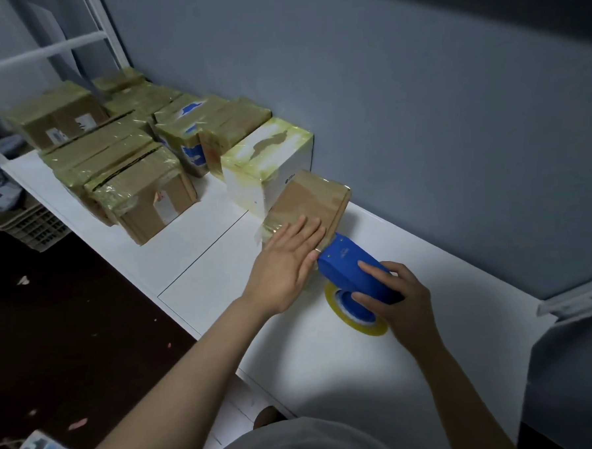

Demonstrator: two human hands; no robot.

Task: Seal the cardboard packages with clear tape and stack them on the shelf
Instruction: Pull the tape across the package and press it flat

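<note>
Package: I see a small brown cardboard box (315, 196) with glossy, wrinkled tape, lying on the smooth white shelf (380, 357) against a white carton (266, 150).
Left hand (286, 259): fingers straight, pressed flat on the package top.
Right hand (401, 301): fingers curled round the blue plastic tape dispenser (352, 273), whose nose is at the package's near edge.
Tape roll (330, 296): a yellowish ring.
Far left: taped cartons (141, 184) crowded together, contents hidden.
</note>
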